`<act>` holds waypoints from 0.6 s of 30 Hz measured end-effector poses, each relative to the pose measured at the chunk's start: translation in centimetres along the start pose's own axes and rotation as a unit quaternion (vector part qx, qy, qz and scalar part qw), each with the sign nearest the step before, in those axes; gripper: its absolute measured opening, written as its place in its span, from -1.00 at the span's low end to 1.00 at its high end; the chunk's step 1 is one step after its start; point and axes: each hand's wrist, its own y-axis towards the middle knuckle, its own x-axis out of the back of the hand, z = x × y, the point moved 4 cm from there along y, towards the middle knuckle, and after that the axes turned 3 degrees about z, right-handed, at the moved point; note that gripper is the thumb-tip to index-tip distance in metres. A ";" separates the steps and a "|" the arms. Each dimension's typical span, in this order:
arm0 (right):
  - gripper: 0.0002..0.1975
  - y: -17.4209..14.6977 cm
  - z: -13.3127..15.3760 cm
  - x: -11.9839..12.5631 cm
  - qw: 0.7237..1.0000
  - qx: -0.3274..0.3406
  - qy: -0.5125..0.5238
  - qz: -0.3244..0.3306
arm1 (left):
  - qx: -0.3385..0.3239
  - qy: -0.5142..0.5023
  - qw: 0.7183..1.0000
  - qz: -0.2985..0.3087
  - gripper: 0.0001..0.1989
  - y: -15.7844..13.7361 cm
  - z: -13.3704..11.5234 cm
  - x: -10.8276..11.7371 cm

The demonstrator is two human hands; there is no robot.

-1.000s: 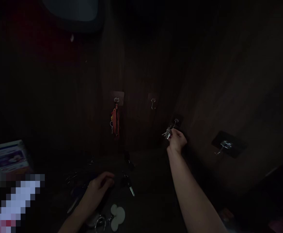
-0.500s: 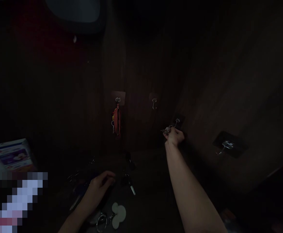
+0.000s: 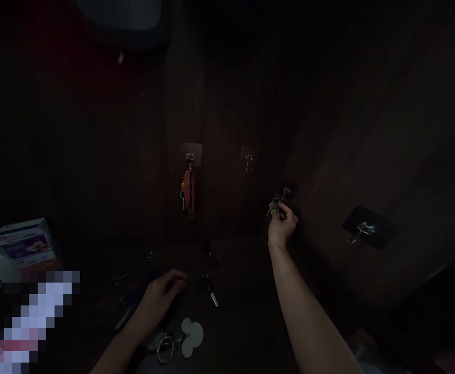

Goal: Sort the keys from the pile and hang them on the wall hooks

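Observation:
My right hand (image 3: 283, 224) is closed on a bunch of keys (image 3: 273, 206), held up at a metal hook (image 3: 286, 191) on the right wall. The ring seems to touch the hook; the dimness hides whether it hangs there. Low over the dark surface, my left hand (image 3: 161, 296) lies with loosely bent fingers and holds nothing visible. To its right is a black key (image 3: 212, 295) with a bare metal blade. Below it lie a key ring (image 3: 165, 348) and a pale mouse-head-shaped tag (image 3: 192, 337). A dark blue key (image 3: 128, 306) is partly hidden behind my left wrist.
A red key pouch (image 3: 189, 192) hangs from a hook on the back wall. Bare hooks are at the back wall (image 3: 249, 163) and the right wall (image 3: 363, 230). A purple-and-white box (image 3: 27, 244) stands at the left. A dark object (image 3: 210, 254) lies at the back.
My right hand has turned slightly, and the keys, which pointed left, now hang lower and closer to the hook. The left hand stays nearly where it was.

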 end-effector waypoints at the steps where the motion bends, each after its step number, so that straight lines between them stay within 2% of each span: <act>1: -0.69 0.0 0.3 0.0 0.998 0.043 -0.049 0.018 | 0.000 0.002 1.000 -0.001 -0.71 0.0 0.0 0.0; 3: -0.64 -0.1 0.6 -0.2 0.986 0.095 -0.128 0.055 | -0.002 0.006 1.000 -0.003 -0.71 -0.1 -0.1 0.1; 7: -0.55 0.1 0.3 -0.4 0.971 0.099 -0.196 0.092 | -0.010 0.014 1.000 -0.005 -0.71 -0.2 -0.2 0.1; 12: -0.48 0.6 -0.3 -0.7 0.973 0.050 -0.202 0.103 | -0.006 0.018 1.000 0.000 -0.70 -0.2 -0.2 0.1; 18: -0.42 -0.2 -2.3 -0.5 0.989 0.008 -0.117 0.089 | -0.012 0.016 1.000 0.004 -0.72 -0.1 -0.1 0.1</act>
